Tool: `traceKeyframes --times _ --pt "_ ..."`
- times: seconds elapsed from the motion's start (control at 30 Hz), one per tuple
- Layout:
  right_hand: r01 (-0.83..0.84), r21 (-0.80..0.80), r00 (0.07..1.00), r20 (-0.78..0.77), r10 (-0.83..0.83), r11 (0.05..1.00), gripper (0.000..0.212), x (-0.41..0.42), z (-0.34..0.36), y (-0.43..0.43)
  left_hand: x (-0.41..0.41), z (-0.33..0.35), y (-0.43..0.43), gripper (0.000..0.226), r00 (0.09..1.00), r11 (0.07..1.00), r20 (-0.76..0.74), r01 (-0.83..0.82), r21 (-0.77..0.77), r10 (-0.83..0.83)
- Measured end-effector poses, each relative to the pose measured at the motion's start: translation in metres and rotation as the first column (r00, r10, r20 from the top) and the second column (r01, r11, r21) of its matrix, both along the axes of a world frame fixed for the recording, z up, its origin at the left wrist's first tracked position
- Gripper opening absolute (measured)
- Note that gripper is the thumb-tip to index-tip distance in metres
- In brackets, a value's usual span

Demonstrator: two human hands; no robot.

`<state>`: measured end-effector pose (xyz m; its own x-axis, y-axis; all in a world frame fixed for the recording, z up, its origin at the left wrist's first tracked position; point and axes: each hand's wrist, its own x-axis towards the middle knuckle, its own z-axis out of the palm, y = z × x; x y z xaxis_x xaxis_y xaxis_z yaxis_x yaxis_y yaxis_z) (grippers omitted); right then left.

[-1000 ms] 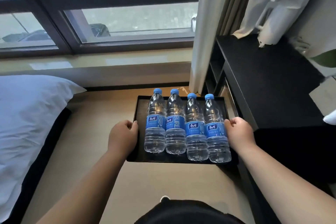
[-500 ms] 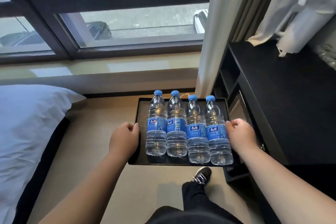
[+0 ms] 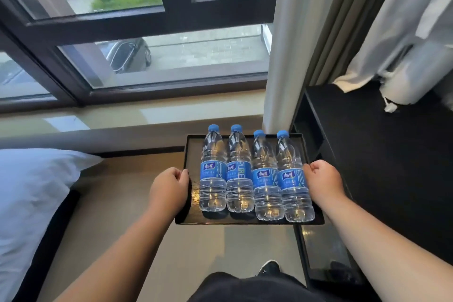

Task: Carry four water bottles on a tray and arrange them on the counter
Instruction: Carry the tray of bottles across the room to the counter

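A black rectangular tray (image 3: 193, 144) is held level in the air in front of me. Several clear water bottles (image 3: 252, 176) with blue caps and blue labels stand upright on it in a tight row. My left hand (image 3: 169, 189) grips the tray's left edge, fingers curled under the rim. My right hand (image 3: 323, 181) grips the right edge the same way. The black counter (image 3: 382, 159) lies to the right, its near corner just beside the tray's right side.
A bed with a white pillow (image 3: 31, 201) fills the left. A window sill (image 3: 137, 115) and dark-framed window are ahead. A pale curtain (image 3: 286, 56) hangs behind the tray, and white cloth (image 3: 411, 39) hangs over the counter's back. My shoe (image 3: 269, 266) is on the beige floor.
I have stepped forward towards the window; the tray with its bottles sits higher in view and closer to the curtain and the counter's corner. Both hands keep their grip.
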<state>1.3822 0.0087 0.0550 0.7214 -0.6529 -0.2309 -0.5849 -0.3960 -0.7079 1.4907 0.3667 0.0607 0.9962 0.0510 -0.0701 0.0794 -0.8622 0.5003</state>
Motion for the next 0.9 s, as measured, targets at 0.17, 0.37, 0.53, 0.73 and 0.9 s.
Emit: traceKeyframes --times 0.17,0.37,0.53,0.73,0.9 --pt "0.021 -0.011 1.000 -0.002 -0.021 1.000 0.028 0.046 0.006 -0.056 0.053 0.004 -0.059 0.033 1.000 1.000 -0.010 0.016 0.007 -0.016" --pt "0.139 -0.011 0.990 -0.006 -0.139 0.990 0.027 0.070 0.000 -0.116 0.110 0.005 -0.132 0.032 0.992 0.992 0.008 0.129 0.009 -0.129" --pt "0.267 -0.021 0.963 -0.022 -0.268 0.963 0.025 0.067 -0.011 -0.160 0.152 -0.004 -0.201 0.029 0.964 0.964 -0.020 0.265 0.015 -0.264" --pt "0.446 -0.048 0.894 -0.028 -0.448 0.894 0.023 0.060 -0.020 -0.205 0.205 -0.019 -0.294 0.029 0.900 0.900 -0.029 0.436 0.015 -0.435" --pt "0.627 -0.069 0.773 -0.066 -0.630 0.776 0.026 0.056 -0.024 -0.229 0.251 -0.016 -0.379 0.035 0.770 0.770 -0.029 0.638 0.026 -0.637"
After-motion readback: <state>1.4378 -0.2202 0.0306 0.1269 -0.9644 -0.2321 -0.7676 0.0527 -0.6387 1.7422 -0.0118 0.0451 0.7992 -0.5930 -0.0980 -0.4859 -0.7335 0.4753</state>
